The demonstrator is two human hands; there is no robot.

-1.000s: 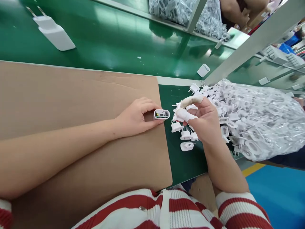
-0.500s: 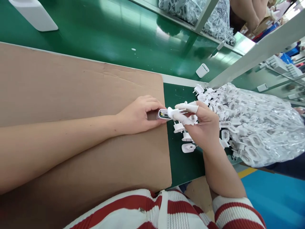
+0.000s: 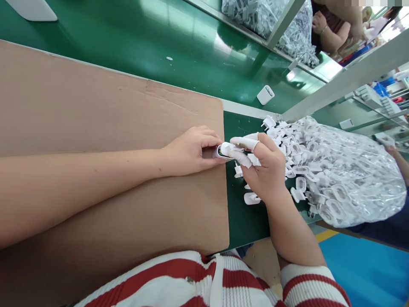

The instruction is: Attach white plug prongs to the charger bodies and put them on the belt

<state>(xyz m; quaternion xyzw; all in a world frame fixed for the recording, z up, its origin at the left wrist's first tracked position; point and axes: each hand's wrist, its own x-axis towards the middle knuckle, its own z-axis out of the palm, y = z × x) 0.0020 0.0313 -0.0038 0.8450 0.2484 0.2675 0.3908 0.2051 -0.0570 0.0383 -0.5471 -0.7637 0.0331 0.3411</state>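
Note:
My left hand (image 3: 194, 150) grips a small white charger housing (image 3: 217, 154) between thumb and fingers at the right edge of the cardboard sheet. The housing's open end faces my right hand, and a bit of circuit board shows inside. White finger cots cover fingertips of my right hand (image 3: 266, 164), which pinches a white plug cover (image 3: 227, 148) with metal pins. The cover lies against the housing's open end, partly over it; whether it is seated I cannot tell. Several loose plug covers (image 3: 252, 198) lie below and beside my right hand.
A clear bag (image 3: 361, 170) spills many white plug covers at right. Cardboard (image 3: 128, 115) lies on the green table (image 3: 191, 55). Another white housing (image 3: 265, 95) stands behind a metal strip, near a slanting post (image 3: 345, 74). A co-worker's hand (image 3: 318, 22) shows at the back.
My right hand has moved left and brought the plug cover onto the housing's open end, hiding more of the circuit board. The left hand keeps its hold. The camera view has shifted slightly.

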